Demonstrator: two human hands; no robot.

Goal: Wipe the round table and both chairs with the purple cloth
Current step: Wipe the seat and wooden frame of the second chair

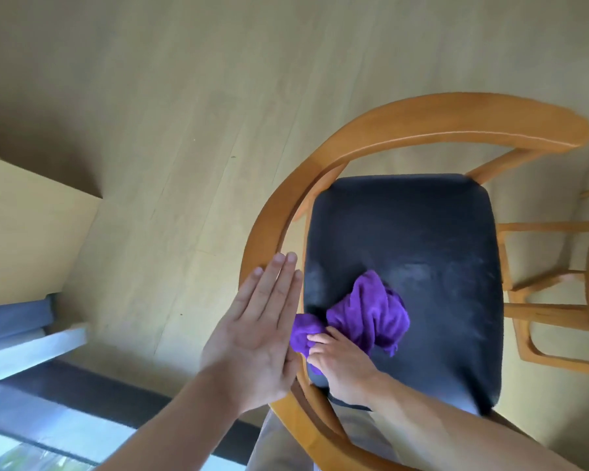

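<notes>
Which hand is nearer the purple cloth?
Right. The right hand grips the purple cloth on the chair seat; the left hand is flat and open beside it, over the wooden armrest.

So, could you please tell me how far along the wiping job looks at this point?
In hand: the right hand grips the purple cloth on the dark seat of a chair, with streaks showing around it. The left hand is open and flat over the curved wooden armrest. Whether the round table or the other chair is done cannot be told here.
</notes>
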